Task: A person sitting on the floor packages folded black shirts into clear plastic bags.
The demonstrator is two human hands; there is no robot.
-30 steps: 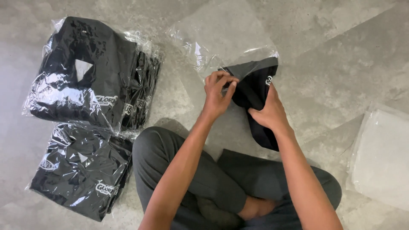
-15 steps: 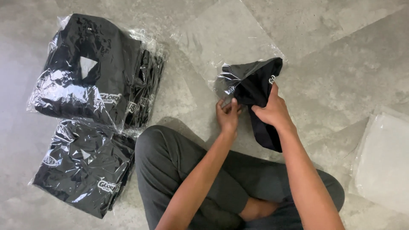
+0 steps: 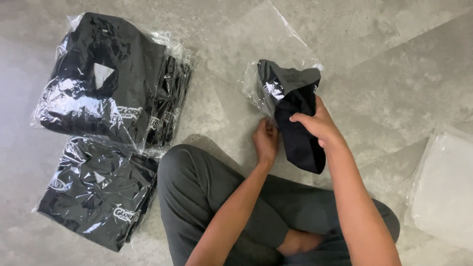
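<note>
I sit cross-legged on a grey stone floor. My right hand (image 3: 318,123) grips a folded black garment (image 3: 295,120) that stands partly inside a clear plastic bag (image 3: 261,91). The garment's top end is in the bag; its lower end hangs free below my hand. My left hand (image 3: 266,140) is closed on the bag's lower edge, just left of the garment. The bag's far flap lies flat on the floor behind.
A stack of bagged black garments (image 3: 113,79) lies at the upper left, another bagged pile (image 3: 96,192) below it by my left knee. A pile of clear empty bags (image 3: 443,187) lies at the right edge. My grey trousers (image 3: 207,197) fill the bottom centre.
My left hand has come down from the top of the garment to the bag's lower edge. More of the garment's top end is now inside the bag.
</note>
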